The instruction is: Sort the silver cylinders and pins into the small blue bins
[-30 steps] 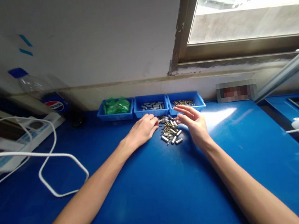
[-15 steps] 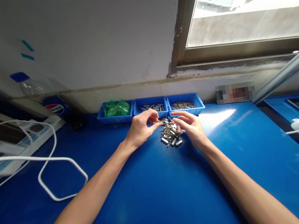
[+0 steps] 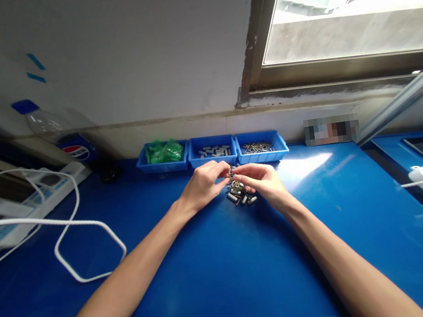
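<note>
My left hand (image 3: 207, 182) and right hand (image 3: 265, 180), apart a moment ago, now meet, fingertips narrowed at a small metal piece (image 3: 231, 173); which grips it I cannot tell, but I judge both work it together. The loose metal parts (image 3: 240, 196) lie beneath, nearer the far edge of the worktop (image 3: 211, 268). Leftward, the bottle (image 3: 76, 146) wears a Pepsi-style emblem, its lettering unreadable.

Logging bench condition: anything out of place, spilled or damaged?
A mixed pile of small metallic parts lies loose on the blue table, while the middle bin and right bin hold similar parts separately; possibly deliberate. A white cable loops untidily at left. Wall edging the window frame looks patchy.
</note>
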A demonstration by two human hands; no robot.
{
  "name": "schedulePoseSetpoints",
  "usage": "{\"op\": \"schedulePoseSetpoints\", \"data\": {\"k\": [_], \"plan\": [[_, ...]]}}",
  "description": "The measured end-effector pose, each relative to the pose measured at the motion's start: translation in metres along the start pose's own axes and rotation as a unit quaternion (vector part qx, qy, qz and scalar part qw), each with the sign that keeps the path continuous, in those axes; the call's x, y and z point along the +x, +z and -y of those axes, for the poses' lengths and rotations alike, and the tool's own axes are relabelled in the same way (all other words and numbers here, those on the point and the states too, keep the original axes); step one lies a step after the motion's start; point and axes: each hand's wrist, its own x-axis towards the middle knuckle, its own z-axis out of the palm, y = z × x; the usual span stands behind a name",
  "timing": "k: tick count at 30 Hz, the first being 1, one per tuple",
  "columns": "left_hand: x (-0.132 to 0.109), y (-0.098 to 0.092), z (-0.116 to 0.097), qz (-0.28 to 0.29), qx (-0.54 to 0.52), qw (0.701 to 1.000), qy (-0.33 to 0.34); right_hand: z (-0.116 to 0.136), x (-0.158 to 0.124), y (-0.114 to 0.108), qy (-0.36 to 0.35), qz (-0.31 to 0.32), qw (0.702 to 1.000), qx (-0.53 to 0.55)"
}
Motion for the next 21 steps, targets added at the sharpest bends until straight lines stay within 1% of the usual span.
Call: {"op": "schedulePoseSetpoints", "data": {"k": [2,5,8,10,12,15,17,21], "plan": [[0.0,0.001,0.001,0.002,0.009,1.0,-0.007,0.0,0.0,0.0,-0.008,-0.015,1.0,0.0],[-0.001,0.006,0.006,0.019,0.035,0.999,-0.037,0.001,0.001,-0.002,-0.052,-0.081,0.995,0.003],[-0.003,0.012,0.013,0.076,0.086,0.993,-0.029,0.002,0.003,-0.008,-0.104,-0.148,0.983,0.0],[-0.005,0.015,0.017,0.115,0.118,0.986,-0.009,0.002,0.005,-0.011,-0.119,-0.169,0.978,-0.007],[-0.006,0.016,0.019,0.129,0.138,0.982,0.001,0.001,0.006,-0.012,-0.123,-0.175,0.977,-0.006],[-0.007,0.014,0.018,0.117,0.146,0.982,-0.005,-0.001,0.006,-0.011,-0.121,-0.167,0.978,0.002],[-0.007,0.013,0.018,0.103,0.13,0.986,-0.017,-0.002,0.005,-0.009,-0.114,-0.157,0.981,-0.001],[-0.004,0.009,0.019,0.085,0.066,0.993,-0.048,-0.001,0.004,-0.006,-0.098,-0.139,0.985,-0.005]]}}
